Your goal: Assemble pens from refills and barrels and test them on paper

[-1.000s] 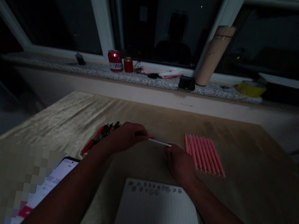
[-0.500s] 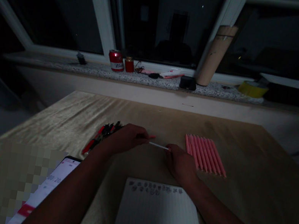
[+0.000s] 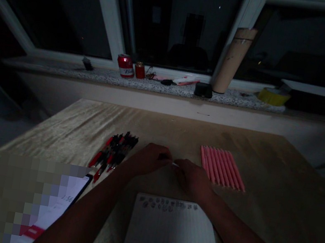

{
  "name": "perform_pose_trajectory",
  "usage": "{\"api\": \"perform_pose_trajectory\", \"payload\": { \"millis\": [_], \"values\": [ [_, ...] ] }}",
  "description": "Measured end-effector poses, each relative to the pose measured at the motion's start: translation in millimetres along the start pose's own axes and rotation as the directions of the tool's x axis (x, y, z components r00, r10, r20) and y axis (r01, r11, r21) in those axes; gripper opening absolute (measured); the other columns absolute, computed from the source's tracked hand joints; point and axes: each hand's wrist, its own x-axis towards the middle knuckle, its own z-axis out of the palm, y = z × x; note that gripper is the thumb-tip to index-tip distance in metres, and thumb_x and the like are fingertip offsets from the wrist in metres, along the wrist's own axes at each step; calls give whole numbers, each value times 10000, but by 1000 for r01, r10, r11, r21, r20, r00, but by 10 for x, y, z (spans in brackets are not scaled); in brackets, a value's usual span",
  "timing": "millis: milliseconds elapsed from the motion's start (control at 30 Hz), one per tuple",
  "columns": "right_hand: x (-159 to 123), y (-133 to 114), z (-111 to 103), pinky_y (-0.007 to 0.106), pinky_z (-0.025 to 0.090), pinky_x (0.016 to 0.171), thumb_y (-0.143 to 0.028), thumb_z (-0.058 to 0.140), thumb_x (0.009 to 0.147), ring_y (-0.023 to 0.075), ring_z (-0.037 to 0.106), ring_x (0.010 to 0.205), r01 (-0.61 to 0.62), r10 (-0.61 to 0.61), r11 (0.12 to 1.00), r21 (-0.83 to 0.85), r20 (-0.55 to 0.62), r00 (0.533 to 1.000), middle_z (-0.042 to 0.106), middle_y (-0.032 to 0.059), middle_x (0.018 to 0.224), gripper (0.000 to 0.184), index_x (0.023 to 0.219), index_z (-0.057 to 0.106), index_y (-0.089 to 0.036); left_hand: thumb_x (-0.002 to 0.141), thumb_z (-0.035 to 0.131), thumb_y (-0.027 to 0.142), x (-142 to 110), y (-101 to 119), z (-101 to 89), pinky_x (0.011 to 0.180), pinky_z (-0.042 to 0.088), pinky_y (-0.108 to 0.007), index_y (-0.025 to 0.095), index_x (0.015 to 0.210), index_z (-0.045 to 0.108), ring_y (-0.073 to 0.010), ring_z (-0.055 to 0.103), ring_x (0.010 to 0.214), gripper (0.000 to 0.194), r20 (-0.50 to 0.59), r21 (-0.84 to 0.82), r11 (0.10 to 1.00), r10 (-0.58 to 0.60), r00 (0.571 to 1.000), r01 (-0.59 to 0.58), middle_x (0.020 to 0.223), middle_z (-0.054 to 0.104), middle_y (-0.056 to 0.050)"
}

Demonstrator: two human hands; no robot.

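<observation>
My left hand [image 3: 156,159] is closed, its fingertips pinching one end of a thin white pen refill [image 3: 175,164]. The other end runs into the closed fingers of my right hand [image 3: 192,176], which hide whatever else is there. Only a short white length shows between the two hands, which nearly touch above the table. Left of my left hand lies a pile of black and red pens [image 3: 116,151]. Just right of my right hand, several pink pens [image 3: 222,167] lie side by side in a neat row.
A lined notebook [image 3: 173,228] with black and red marks lies below my hands. A lit phone [image 3: 64,194] is by my left forearm on the cloth-covered table [image 3: 173,129]. On the windowsill stand a red can [image 3: 125,67], a tall tube [image 3: 233,63] and yellow tape [image 3: 273,97].
My hands have come closer together, and much less of the white refill shows between them. My left hand has moved right, uncovering more of the pen pile.
</observation>
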Motion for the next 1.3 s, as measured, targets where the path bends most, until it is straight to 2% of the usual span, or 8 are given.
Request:
{"api": "perform_pose_trajectory", "payload": {
  "millis": [200, 333, 433, 500, 700, 833, 1067, 1300],
  "values": [
    [4, -13, -25, 265, 418, 663, -352, 332, 954, 175, 628, 781, -30, 30, 999, -21, -29, 999, 658, 48, 878, 316, 1081, 590, -222, 915, 355, 381, 24, 3, -59, 643, 419, -228, 152, 862, 632, -122, 575, 674, 364, -156, -54, 998, -23, 987, 15, 732, 641, -13],
    [4, -14, -41, 264, 412, 650, -360, 321, 955, 175, 627, 785, -64, 63, 998, -23, -53, 997, 659, 49, 908, 318, 1079, 580, -221, 903, 394, 338, 41, -98, 54, 707, 445, -253, 161, 910, 617, -139, 599, 754, 284, -208, 61, 996, -47, 977, 61, 825, 660, -27],
    [2, -21, -53, 263, 408, 645, -363, 316, 956, 173, 626, 783, -80, 79, 997, -18, -58, 995, 664, 46, 905, 322, 1071, 580, -221, 862, 467, 256, 43, -191, 237, 827, 451, -308, 158, 1003, 606, -180, 600, 896, 221, -181, 262, 961, -35, 983, 82, 992, 653, -70],
    [2, -30, -60, 262, 406, 650, -364, 314, 956, 172, 627, 792, -89, 88, 996, -18, -61, 994, 668, 50, 904, 327, 1063, 587, -220, 858, 468, 224, 38, -222, 337, 934, 417, -345, 144, 1051, 595, -213, 541, 1072, 245, -113, 385, 923, 20, 993, 25, 1181, 584, -114],
    [6, -33, -55, 262, 390, 606, -362, 321, 952, 169, 631, 761, -121, 117, 990, -70, -56, 992, 676, 41, 891, 317, 1068, 586, -234, 906, 385, 192, 39, -195, 393, 990, 390, -373, 137, 995, 623, -212, 504, 1143, 260, -52, 489, 872, -1, 999, 26, 1248, 548, -124],
    [9, -25, -52, 258, 371, 583, -356, 327, 950, 163, 626, 723, -127, 123, 987, -102, -45, 991, 674, 39, 855, 302, 1038, 586, -228, 899, 399, 179, 51, -226, 358, 994, 382, -364, 124, 1018, 613, -208, 520, 1132, 251, -50, 427, 904, -4, 999, 25, 1250, 555, -128],
    [6, -29, -72, 256, 356, 576, -359, 324, 953, 162, 624, 719, -138, 136, 984, -110, -30, 990, 668, 34, 841, 286, 990, 574, -226, 864, 496, 274, 59, -262, 120, 829, 456, -279, 177, 1009, 641, -160, 623, 891, 227, -145, 60, 997, -43, 989, 52, 978, 690, -43],
    [5, -27, -71, 257, 351, 571, -365, 309, 955, 163, 626, 726, -138, 136, 984, -110, -27, 990, 663, 24, 844, 293, 1012, 566, -237, 835, 535, 293, 43, -247, -15, 763, 459, -269, 176, 910, 672, -150, 624, 810, 195, -146, -26, 998, -53, 988, 50, 928, 703, -40]
  ]
}}
